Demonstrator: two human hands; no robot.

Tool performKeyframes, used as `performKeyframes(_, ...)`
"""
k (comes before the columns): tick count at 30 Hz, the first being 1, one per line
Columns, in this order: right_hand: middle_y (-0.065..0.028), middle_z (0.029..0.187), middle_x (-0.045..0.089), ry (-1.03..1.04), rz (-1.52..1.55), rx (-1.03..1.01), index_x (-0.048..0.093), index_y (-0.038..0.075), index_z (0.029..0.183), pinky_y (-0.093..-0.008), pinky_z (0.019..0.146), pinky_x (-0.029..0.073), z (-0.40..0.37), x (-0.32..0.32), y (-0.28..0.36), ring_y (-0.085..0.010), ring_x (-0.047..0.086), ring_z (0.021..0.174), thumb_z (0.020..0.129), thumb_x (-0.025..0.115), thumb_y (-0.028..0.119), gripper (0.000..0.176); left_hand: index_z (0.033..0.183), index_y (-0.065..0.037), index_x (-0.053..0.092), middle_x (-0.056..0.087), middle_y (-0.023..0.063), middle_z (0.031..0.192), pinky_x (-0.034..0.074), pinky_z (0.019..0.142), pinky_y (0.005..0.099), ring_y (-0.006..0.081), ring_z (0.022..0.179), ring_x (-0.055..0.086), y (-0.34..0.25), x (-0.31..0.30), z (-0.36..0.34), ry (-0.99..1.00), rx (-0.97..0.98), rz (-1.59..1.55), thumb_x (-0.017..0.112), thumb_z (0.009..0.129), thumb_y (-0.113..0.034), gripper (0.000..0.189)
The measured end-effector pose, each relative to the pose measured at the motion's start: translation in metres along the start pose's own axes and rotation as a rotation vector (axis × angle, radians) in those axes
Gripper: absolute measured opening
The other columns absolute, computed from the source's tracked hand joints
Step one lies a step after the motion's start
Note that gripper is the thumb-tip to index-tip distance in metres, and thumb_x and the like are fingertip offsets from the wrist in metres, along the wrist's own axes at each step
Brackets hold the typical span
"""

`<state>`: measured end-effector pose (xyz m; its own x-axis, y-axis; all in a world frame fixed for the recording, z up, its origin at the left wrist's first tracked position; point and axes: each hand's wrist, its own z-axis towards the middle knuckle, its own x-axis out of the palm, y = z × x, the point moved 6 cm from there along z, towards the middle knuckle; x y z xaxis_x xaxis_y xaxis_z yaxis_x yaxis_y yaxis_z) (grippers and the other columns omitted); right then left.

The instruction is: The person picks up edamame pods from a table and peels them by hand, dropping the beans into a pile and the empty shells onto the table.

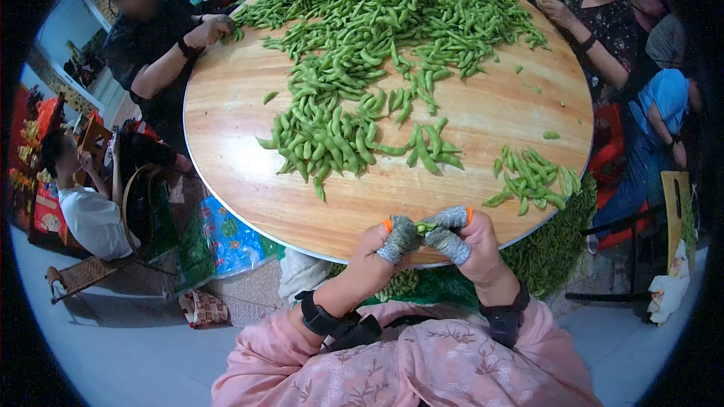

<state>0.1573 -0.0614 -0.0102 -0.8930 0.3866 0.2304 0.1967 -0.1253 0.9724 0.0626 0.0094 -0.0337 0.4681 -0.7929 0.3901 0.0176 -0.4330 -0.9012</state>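
Between my two hands, just over the near edge of the round wooden table [422, 200], is a small green soybean pod [424, 227]. My left hand [379, 250] pinches it from the left and my right hand [473, 247] from the right. Grey knitted finger covers with orange edges sit on the thumb and forefinger of each hand. Part of the pod is hidden by the fingertips. Ahead of my hands, a large pile of soybean pods [362, 22] spreads towards me from the far side. A smaller group of pods [532, 177] lies to the right.
A person in dark clothes [151, 53] handles pods at the left rim; another [603, 30] sits at the right. Below the table's right side is a heap of green pods or hulls [554, 252]. Chairs and a seated person in white [94, 215] are at the left.
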Motion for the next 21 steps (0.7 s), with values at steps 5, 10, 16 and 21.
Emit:
performKeyframes(5,-0.0046,0.081,0.057,0.139,-0.1,-0.166,0.054,-0.001,0.088,-0.0235,0.069,0.042,0.004,-0.001,-0.003,-0.0106,0.052,0.074,0.075,0.055,0.003,0.014,0.085,-0.005,0.048,0.049,-0.0003,0.071,0.037,0.052,0.0212,0.0093,0.059,0.045,0.006,-0.005,-0.002,-0.102,-0.103,0.053,0.052,0.078,-0.015,0.013)
performKeyframes(10,-0.0042,0.075,0.058,0.026,-0.226,-0.061,0.055,-0.001,0.084,-0.0239,0.065,0.042,0.004,-0.008,0.008,-0.0095,0.052,0.071,0.074,0.054,0.003,0.01,0.074,-0.003,0.051,0.048,-0.0005,0.058,0.032,0.044,0.0216,0.0062,0.051,0.041,-0.031,0.011,0.0,-0.064,0.313,0.633,0.052,0.078,-0.016,0.014)
performKeyframes(16,-0.0002,0.079,0.056,0.259,-0.139,-0.051,0.054,-0.001,0.085,-0.0205,0.066,0.04,0.003,0.005,0.003,-0.0064,0.049,0.075,0.076,0.053,0.0,0.009,0.062,-0.003,0.05,0.045,-0.001,0.05,0.03,0.041,0.02,0.0062,0.045,0.04,-0.023,-0.002,0.002,-0.017,0.091,0.41,0.052,0.079,-0.022,0.025)
performKeyframes(21,-0.0002,0.079,0.055,0.36,0.19,0.014,0.054,-0.002,0.085,-0.0194,0.066,0.04,0.004,0.011,-0.006,-0.0058,0.049,0.075,0.073,0.055,-0.003,0.012,0.06,-0.008,0.048,0.043,-0.0048,0.052,0.027,0.04,0.0202,0.0045,0.045,0.036,-0.024,0.0,-0.003,0.052,0.04,0.303,0.051,0.081,-0.032,0.031)
